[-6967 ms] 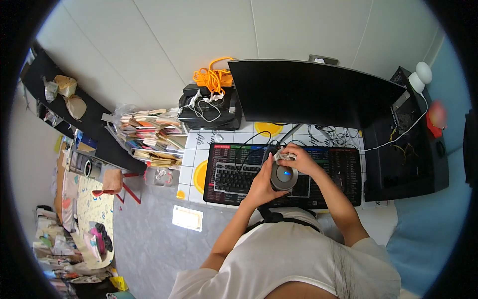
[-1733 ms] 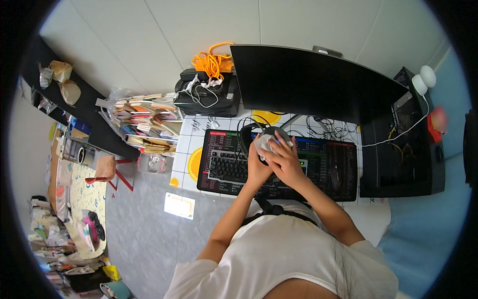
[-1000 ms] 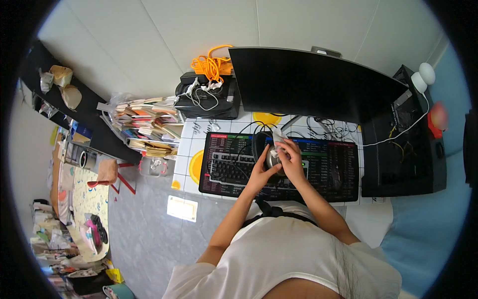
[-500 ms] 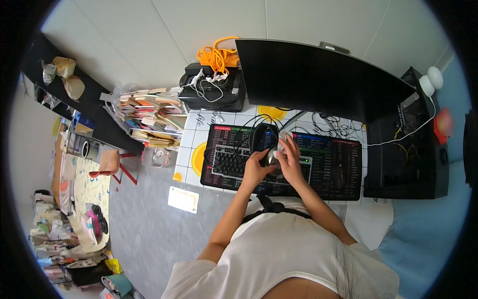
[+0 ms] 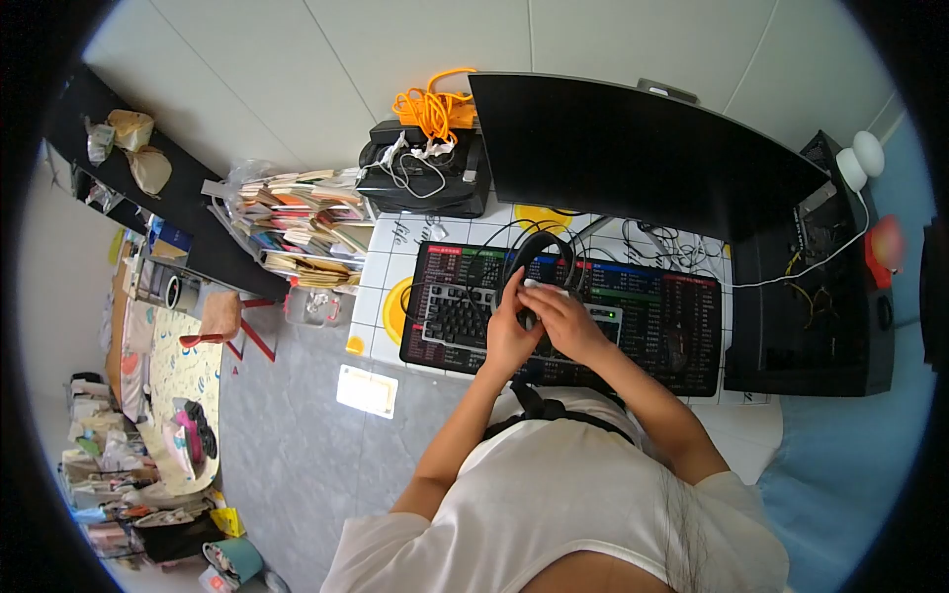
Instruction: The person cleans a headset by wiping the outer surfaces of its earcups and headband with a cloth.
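Note:
Black over-ear headphones [image 5: 542, 242] with a cable are held above the keyboard [image 5: 457, 321] and the dark printed desk mat [image 5: 647, 321]. My left hand [image 5: 510, 334] is closed round the lower part of the headphones, its index finger pointing up along them. My right hand [image 5: 565, 322] is closed on a crumpled white tissue, mostly covered by the fingers, and presses it against the headphones. Both hands are close together, their fingers meeting. The ear cup between them is largely hidden.
Behind the mat stands a large black monitor [image 5: 633, 153]. An open computer case [image 5: 811, 306] is at the right. To the left are a black box [image 5: 425, 183] with orange and white cables, stacked papers [image 5: 311, 217] and a stool [image 5: 220, 316].
The headphones have been turned over in my hands, so the band now arches above them. My right hand has moved across toward my left, still with the tissue. The view has shifted slightly.

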Demonstrator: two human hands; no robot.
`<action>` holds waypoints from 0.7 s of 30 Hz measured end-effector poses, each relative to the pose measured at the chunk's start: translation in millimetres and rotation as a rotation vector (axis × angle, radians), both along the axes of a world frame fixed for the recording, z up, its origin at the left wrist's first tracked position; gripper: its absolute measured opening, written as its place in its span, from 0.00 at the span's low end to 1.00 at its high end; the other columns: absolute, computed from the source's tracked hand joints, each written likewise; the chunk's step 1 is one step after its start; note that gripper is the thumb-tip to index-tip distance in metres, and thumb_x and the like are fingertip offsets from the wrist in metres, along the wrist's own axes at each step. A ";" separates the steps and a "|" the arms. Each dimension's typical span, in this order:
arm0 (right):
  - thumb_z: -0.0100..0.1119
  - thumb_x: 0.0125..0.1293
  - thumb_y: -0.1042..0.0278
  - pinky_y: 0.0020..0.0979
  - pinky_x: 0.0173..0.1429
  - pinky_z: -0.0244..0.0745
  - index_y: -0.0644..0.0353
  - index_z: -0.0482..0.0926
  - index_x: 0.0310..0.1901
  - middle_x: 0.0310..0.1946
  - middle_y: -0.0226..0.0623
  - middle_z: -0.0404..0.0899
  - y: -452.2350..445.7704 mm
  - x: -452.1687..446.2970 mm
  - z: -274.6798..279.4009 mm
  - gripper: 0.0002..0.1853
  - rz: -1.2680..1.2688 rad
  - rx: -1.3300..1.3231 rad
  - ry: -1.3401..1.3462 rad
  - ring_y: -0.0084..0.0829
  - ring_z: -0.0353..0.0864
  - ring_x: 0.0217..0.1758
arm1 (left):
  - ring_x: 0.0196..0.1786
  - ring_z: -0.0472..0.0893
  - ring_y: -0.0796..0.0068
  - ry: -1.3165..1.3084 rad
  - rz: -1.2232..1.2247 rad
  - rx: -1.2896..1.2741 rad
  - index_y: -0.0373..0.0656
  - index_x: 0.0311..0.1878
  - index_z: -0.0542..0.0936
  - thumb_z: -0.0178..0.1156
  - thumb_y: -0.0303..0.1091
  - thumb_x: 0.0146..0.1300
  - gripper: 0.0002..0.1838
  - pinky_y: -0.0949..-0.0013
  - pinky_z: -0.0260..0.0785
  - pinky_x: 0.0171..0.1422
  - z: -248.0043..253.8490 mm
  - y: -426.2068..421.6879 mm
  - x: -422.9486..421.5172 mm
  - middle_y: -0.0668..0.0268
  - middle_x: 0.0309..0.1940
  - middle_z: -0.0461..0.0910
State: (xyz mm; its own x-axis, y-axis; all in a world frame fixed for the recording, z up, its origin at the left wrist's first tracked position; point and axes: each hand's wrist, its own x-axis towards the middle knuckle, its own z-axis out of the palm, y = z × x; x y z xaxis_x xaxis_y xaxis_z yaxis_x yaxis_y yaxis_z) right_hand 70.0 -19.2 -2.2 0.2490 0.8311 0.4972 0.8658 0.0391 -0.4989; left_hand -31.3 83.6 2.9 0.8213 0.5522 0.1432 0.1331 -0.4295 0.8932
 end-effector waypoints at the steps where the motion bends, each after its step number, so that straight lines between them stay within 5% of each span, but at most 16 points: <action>1: 0.55 0.62 0.74 0.40 0.63 0.67 0.59 0.68 0.59 0.61 0.40 0.65 1.1 1.6 3.5 0.22 -0.009 0.006 0.095 0.40 0.68 0.62 | 0.46 0.81 0.59 -0.055 0.016 -0.028 0.47 0.69 0.55 0.67 0.22 0.45 0.46 0.65 0.71 0.52 -0.8 -0.6 -0.9 0.50 0.41 0.80; 3: 0.62 0.59 0.67 0.41 0.63 0.66 0.58 0.72 0.56 0.58 0.42 0.66 2.5 5.0 4.4 0.22 -0.246 0.084 0.236 0.45 0.63 0.65 | 0.47 0.81 0.59 -0.078 0.027 -0.052 0.46 0.69 0.54 0.67 0.22 0.45 0.47 0.65 0.71 0.54 2.8 0.5 -3.6 0.50 0.42 0.80; 6: 0.61 0.60 0.64 0.49 0.65 0.60 0.60 0.78 0.44 0.52 0.43 0.67 -3.3 17.6 5.1 0.13 -0.399 0.090 -0.142 0.44 0.65 0.61 | 0.49 0.80 0.60 -0.143 0.031 -0.088 0.45 0.69 0.53 0.67 0.21 0.45 0.48 0.65 0.69 0.56 2.4 2.6 -2.8 0.50 0.44 0.79; 10: 0.58 0.61 0.63 0.47 0.62 0.62 0.58 0.78 0.46 0.49 0.43 0.67 -5.4 6.2 13.3 0.13 -0.463 0.073 -0.201 0.44 0.66 0.59 | 0.52 0.78 0.60 -0.154 0.028 -0.078 0.46 0.69 0.53 0.67 0.19 0.46 0.48 0.65 0.69 0.57 4.8 -1.0 -1.1 0.50 0.47 0.77; 16: 0.49 0.68 0.64 0.39 0.45 0.71 0.56 0.77 0.50 0.41 0.44 0.69 -10.5 -6.9 5.0 0.13 -0.535 -0.071 0.251 0.46 0.72 0.43 | 0.50 0.79 0.58 -0.062 0.012 0.078 0.46 0.68 0.57 0.66 0.19 0.46 0.45 0.65 0.70 0.56 9.6 -2.4 -2.2 0.50 0.46 0.78; 21: 0.48 0.69 0.65 0.38 0.47 0.71 0.58 0.76 0.51 0.42 0.44 0.68 -14.0 20.3 -7.7 0.13 -0.494 -0.338 0.458 0.46 0.73 0.44 | 0.51 0.79 0.57 -0.068 -0.066 0.179 0.45 0.68 0.58 0.65 0.19 0.46 0.44 0.65 0.71 0.54 10.6 -8.3 -1.0 0.51 0.46 0.79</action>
State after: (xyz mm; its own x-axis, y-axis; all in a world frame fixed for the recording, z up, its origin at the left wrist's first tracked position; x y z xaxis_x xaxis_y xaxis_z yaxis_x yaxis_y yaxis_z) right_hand 90.4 -33.2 -10.0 0.7527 0.6583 -0.0080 0.4462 -0.5190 -0.7291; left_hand -32.3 75.3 13.5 0.8402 0.4580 0.2902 0.0413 -0.5877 0.8080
